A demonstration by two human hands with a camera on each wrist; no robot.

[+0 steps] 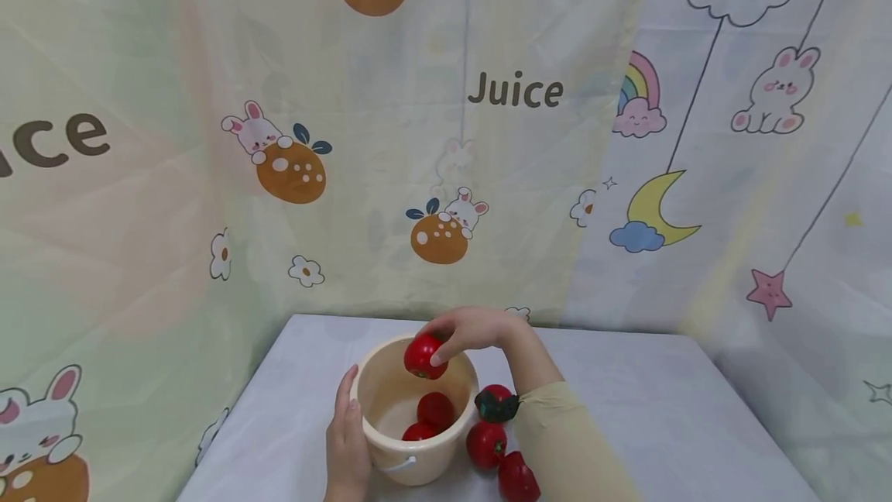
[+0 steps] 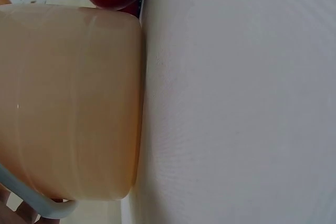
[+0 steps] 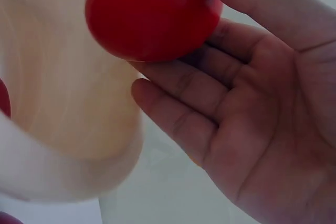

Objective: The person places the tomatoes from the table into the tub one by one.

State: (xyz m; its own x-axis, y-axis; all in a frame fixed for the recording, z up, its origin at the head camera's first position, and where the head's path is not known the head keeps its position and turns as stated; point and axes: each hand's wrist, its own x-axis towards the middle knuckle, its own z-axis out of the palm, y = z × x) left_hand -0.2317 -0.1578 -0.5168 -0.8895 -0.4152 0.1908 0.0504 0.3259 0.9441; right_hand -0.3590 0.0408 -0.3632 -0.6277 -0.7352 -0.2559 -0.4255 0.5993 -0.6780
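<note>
My right hand (image 1: 470, 329) holds a shiny red tomato (image 1: 424, 356) over the mouth of a cream bucket (image 1: 411, 452). In the right wrist view the thumb and fingers grip the tomato (image 3: 152, 17), its green top showing at one edge. Two red round fruits lie in the bucket, one dark red fruit (image 1: 436, 410) and another red fruit (image 1: 420, 431) partly hidden by the rim. My left hand (image 1: 351, 436) rests along the bucket's left side, fingers fairly straight. In the left wrist view the bucket wall (image 2: 79, 103) covers most of that hand.
Right of the bucket, beside my right forearm, lie a red tomato (image 1: 486, 444), a red fruit with a dark green top (image 1: 497, 403) and a pointed red fruit (image 1: 519, 477). The white tabletop (image 1: 648, 409) ends at a printed curtain (image 1: 390, 277) behind.
</note>
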